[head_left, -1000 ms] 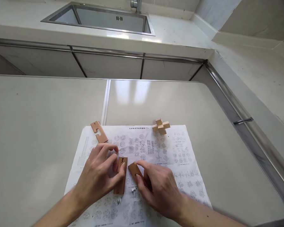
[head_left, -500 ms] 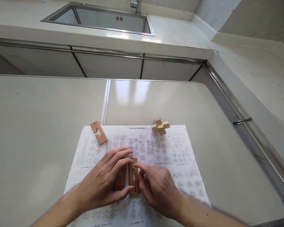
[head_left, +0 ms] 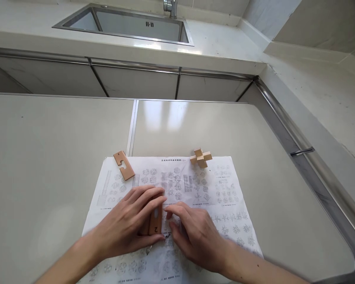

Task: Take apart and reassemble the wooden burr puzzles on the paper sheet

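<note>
My left hand (head_left: 134, 221) arches over two flat wooden puzzle pieces lying side by side on the printed sheet (head_left: 192, 240). Its fingertips reach their far end and its thumb lies along their near end. The outer wooden puzzle piece (head_left: 156, 225) is marked "2" and has a slot. Most of the other piece is hidden under the palm. Just to the right, my right hand (head_left: 197, 234) is empty, with thumb and index finger bent and apart. A wooden piece marked "1" with a notched cutout (head_left: 125, 169) lies at the sheet's upper left.
An interlocked wooden burr puzzle (head_left: 200, 157) sits at the sheet's top right edge. The pale table (head_left: 47, 157) has a seam across it. Beyond stand a counter (head_left: 219, 43) and a steel sink (head_left: 136, 23); another counter runs along the right.
The piece marked "2" has shifted left against the other piece under my left hand. My right fingers have come off it and now stand apart from it.
</note>
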A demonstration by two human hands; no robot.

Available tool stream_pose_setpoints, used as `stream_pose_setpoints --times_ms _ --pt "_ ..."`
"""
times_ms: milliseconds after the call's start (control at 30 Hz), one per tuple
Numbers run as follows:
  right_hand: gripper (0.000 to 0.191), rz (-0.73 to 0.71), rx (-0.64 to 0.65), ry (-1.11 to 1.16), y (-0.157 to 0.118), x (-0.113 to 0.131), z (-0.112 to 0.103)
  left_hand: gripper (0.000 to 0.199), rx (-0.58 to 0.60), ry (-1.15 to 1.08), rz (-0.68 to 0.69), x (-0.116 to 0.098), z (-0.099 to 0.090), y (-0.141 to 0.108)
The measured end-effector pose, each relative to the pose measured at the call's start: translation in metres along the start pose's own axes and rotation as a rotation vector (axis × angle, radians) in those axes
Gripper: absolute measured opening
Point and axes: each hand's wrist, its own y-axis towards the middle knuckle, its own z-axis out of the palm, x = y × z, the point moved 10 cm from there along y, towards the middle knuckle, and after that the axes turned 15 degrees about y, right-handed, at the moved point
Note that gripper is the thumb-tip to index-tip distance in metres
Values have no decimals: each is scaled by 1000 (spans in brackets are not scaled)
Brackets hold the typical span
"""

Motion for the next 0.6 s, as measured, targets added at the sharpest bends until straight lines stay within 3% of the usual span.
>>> stream_pose_setpoints --times_ms 167,400,600 --pt "24 -1 1 -2 0 0 -1 71 -44 109 -53 23 -11 -6" --pt "23 -14 7 -15 2 1 -1 65 -141 207 -27 31 -36 -12" --pt "24 -15 8 -7 1 1 -1 65 -108 153 21 27 -28 -12"
